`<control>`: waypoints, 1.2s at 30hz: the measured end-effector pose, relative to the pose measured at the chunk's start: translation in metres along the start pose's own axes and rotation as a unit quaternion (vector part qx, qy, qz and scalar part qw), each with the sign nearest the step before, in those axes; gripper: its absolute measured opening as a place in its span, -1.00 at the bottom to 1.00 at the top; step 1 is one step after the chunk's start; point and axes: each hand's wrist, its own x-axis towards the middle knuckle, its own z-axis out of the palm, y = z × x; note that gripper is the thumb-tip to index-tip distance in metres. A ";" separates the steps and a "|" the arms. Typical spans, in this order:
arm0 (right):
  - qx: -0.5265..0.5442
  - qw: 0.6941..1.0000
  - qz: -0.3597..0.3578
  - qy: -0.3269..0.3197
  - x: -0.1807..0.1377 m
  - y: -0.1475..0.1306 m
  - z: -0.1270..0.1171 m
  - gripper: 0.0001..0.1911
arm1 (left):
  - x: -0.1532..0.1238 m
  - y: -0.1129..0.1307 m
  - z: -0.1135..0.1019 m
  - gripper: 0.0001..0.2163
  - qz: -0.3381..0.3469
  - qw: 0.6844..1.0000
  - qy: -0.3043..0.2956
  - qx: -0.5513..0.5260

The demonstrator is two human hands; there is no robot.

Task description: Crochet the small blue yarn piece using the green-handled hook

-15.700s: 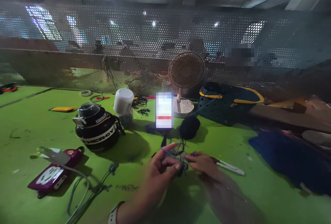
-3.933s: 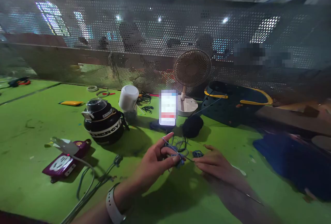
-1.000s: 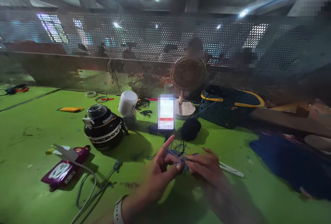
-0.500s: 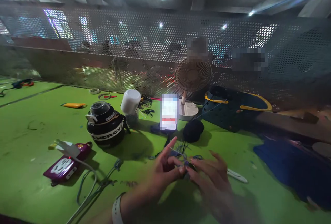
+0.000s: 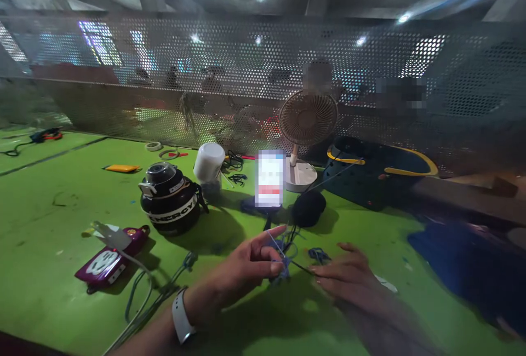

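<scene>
1. Blue yarn piece [image 5: 280, 271] is hanging over the green counter [image 5: 41, 219], and the left hand [image 5: 242, 263] is pinching it tight!
2. Its index finger is pointing outward, a strand [image 5: 276, 243] crossing it.
3. The right hand [image 5: 345, 276] is gripping a slim rod [image 5: 302, 267], tip meeting the yarn.
4. Beyond, a dark yarn ball [image 5: 309, 208] is resting near a lit screen [image 5: 269, 179].

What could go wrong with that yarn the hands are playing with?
The strand held up by the left hand might slip off. The thin tool in the right hand could slide away from the blue yarn. And the loose blue coil close to the right hand might get tangled.
</scene>
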 end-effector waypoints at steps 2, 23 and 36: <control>0.016 1.000 0.021 -0.005 0.000 0.000 -0.001 -0.80 | 0.001 0.000 -0.002 -0.32 -0.001 1.000 -0.004 0.005; 0.322 0.853 0.406 0.067 0.001 -0.026 0.023 -0.91 | -0.007 -0.016 0.022 -0.19 0.165 0.931 0.067 0.319; -0.085 0.996 0.033 0.004 0.011 -0.035 0.015 -0.71 | 0.000 -0.036 0.018 -0.07 0.148 0.973 0.104 0.143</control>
